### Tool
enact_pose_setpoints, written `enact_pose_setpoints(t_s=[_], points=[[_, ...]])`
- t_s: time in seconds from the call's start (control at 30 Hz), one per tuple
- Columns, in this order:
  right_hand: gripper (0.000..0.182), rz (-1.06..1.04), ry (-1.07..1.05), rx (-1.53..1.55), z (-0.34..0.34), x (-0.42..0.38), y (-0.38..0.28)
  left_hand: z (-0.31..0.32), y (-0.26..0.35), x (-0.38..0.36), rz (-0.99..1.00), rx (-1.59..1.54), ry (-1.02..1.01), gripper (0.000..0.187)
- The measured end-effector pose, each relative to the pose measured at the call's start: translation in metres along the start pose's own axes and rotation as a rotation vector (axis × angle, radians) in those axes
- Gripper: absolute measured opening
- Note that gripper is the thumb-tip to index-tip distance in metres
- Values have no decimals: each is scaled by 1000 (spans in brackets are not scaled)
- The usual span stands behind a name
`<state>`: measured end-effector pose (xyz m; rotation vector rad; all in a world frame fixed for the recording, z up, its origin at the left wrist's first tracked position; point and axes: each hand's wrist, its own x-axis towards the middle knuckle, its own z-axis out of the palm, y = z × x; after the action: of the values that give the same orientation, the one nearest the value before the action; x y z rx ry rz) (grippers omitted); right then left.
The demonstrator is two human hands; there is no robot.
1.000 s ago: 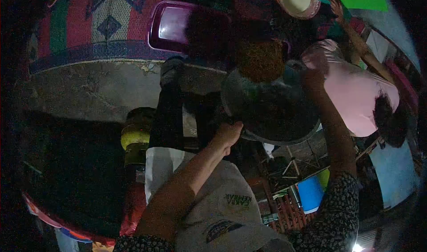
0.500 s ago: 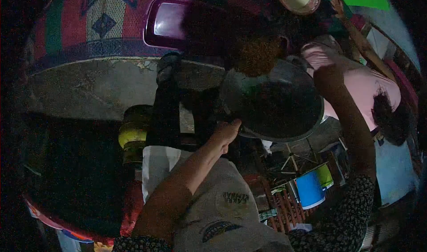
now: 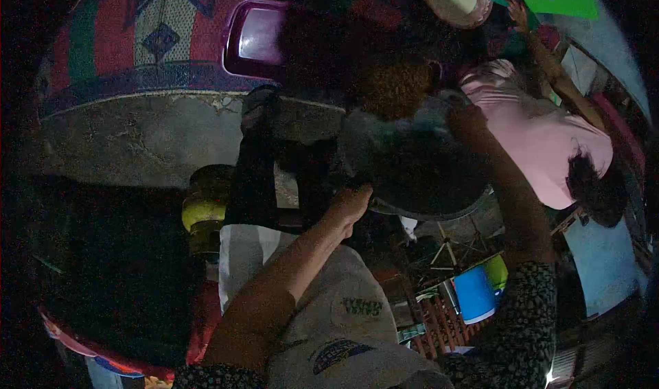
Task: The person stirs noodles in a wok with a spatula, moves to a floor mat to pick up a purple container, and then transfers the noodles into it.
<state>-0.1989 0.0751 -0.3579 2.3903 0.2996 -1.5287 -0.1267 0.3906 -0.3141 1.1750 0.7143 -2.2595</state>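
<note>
A large dark wok (image 3: 425,169) is tilted in front of me. My left hand (image 3: 351,205) is closed around the handle at its near left edge. My right hand (image 3: 469,122) is closed at the upper right of the wok, over its far rim; what its fingers hold, I cannot make out in the dimness. Brown, crumbly food (image 3: 392,90) lies at the far rim of the wok. Beyond it, a purple tub (image 3: 230,42) rests on the patterned mat, its right part in deep shadow.
A person in a pink top (image 3: 542,135) leans in at the right, one hand (image 3: 518,15) near a round basin (image 3: 458,1). A yellow-green round object (image 3: 204,210) stands by my leg. A blue container (image 3: 475,294) is at lower right. The woven mat (image 3: 137,35) covers a raised ledge.
My right hand has moved left, further in over the wok's far rim. My left hand keeps its hold on the handle. The person in pink has shifted slightly left.
</note>
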Motion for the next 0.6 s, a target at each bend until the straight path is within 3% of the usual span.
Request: enact_pose_setpoints(t_s=[0.03, 0.1, 0.13, 0.17, 0.23, 0.27, 0.43, 0.5, 0.53, 0.57, 0.6], points=[[11, 2, 5, 0, -20, 0, 1, 0, 3, -4, 3, 1, 4, 72], [12, -211, 92, 37, -69, -8, 9, 2, 18, -25, -61, 17, 176, 67], [12, 70, 279, 356, -93, -23, 0, -1, 13, -19, -70, 16, 175, 67], [12, 69, 272, 358, -84, -28, -1, -4, 7, -6, -16, 135, 98, 64], [14, -100, 494, 180, -56, -41, 1, 0, 0, 3, 39, 253, 10, 62], [13, 54, -6, -68, -67, -41, -22, 3, 0, 3, 38, 138, 43, 60], [13, -124, -132, 67, -83, -20, -3, -2, 0, 3, 15, 13, 177, 54], [13, -176, -178, 109, -68, -26, -10, 2, -11, 8, 185, 18, 158, 53], [14, -160, 68, 348, -45, -36, -22, 1, -12, 12, 184, 19, 154, 53], [15, -142, 317, 580, -31, -43, -29, 0, -15, 17, 47, -21, 39, 50], [15, -140, 320, 574, -40, -36, -36, -3, -13, 18, -85, -61, -74, 48]])
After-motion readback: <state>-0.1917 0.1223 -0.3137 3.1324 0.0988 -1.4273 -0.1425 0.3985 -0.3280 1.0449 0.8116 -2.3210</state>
